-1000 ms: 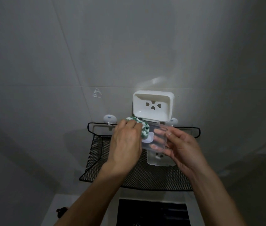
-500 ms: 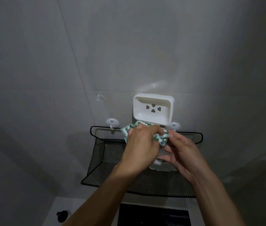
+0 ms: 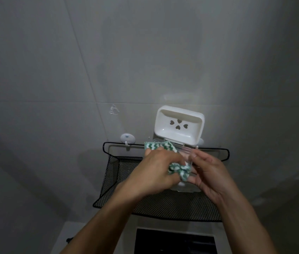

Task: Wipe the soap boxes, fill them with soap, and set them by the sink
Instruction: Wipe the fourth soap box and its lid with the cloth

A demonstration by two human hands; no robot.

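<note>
Wiping over the black wire-mesh wall basket [image 3: 119, 173], we pinch the green-and-white zigzag cloth [image 3: 178, 169] in our left hand [image 3: 156, 171] while our right hand [image 3: 209, 173] grips the clear plastic soap-box piece [image 3: 187, 153]. At its 12 o'clock sits the white soap dish with heart cut-outs [image 3: 178, 125]. Rubbing hard could, we judge, slip the slick piece from our fingers.

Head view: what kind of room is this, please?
Probably a bathroom or washroom: a tiled wall, a white soap box fixed to it, and a black mesh rack hung on hooks.
</note>
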